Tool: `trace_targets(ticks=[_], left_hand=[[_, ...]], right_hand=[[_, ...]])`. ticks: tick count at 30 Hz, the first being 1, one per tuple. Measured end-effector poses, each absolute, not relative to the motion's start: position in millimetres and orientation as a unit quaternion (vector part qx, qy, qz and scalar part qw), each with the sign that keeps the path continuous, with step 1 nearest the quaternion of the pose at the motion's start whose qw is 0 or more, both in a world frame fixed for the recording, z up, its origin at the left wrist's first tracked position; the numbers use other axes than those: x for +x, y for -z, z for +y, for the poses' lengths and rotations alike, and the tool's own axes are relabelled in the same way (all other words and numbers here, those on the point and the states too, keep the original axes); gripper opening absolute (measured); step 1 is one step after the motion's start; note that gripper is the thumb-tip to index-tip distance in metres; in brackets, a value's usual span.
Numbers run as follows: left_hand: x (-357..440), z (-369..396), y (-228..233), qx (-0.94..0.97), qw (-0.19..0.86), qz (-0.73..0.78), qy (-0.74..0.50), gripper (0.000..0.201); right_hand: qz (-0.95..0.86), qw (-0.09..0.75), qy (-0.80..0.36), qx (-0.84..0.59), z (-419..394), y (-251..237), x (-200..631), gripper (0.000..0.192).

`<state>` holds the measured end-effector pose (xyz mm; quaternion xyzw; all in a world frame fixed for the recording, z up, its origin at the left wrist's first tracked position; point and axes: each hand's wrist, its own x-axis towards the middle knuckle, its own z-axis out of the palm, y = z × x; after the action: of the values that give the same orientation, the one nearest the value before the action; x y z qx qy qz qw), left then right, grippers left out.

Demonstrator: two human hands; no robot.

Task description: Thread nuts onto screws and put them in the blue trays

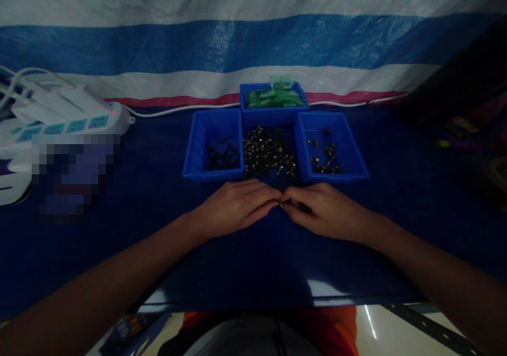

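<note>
Both hands meet on the dark blue surface [119, 187]: left hand [233, 207] and right hand [322, 211], fingertips touching, each grip pinched shut on one tiny metal part [282, 203] between them, too small to tell more. Pile of screws [267, 152] sits just past them at 12 o'clock, with a blue bin [198, 155] at 11 and another bin [352, 155] at 1. Power strip [71, 123] far off at 10

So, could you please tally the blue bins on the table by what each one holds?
Bins of black screws: 1
Bins of silvery screws: 1
Bins of small dark metal parts: 1
Bins of green plastic bags: 1
Total: 4 blue bins
</note>
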<state>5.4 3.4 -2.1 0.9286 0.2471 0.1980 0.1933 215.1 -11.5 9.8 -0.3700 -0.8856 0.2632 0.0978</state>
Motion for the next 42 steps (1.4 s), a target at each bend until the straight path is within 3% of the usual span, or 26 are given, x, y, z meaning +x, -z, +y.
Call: trace_targets(ticks=[9, 14, 20, 29, 36, 42], left_hand=[[4, 5, 3, 0.928, 0.191, 0.253, -0.196, 0.023], [6, 7, -6, 0.922, 0.246, 0.255, -0.154, 0.017], [20, 13, -31, 0.922, 0.288, 0.255, -0.041, 0.002], [31, 36, -56, 0.859, 0.42, 0.271, 0.114, 0.01], [17, 0, -32, 0.857, 0.389, 0.336, -0.049, 0.01], [19, -16, -10, 0.837, 0.378, 0.38, -0.112, 0.009]], right_hand=[[-0.888, 0.086, -0.266, -0.365, -13, -11, 216, 0.025], [-0.892, 0.076, -0.249, -0.37, -13, -9, 216, 0.025], [-0.9, 0.082, -0.248, -0.349, -11, -9, 218, 0.024], [-0.893, 0.08, -0.306, -0.319, -8, -18, 219, 0.017], [-0.889, 0.066, -0.307, -0.332, -9, -16, 218, 0.018], [-0.887, 0.075, -0.303, -0.339, -10, -15, 218, 0.019]])
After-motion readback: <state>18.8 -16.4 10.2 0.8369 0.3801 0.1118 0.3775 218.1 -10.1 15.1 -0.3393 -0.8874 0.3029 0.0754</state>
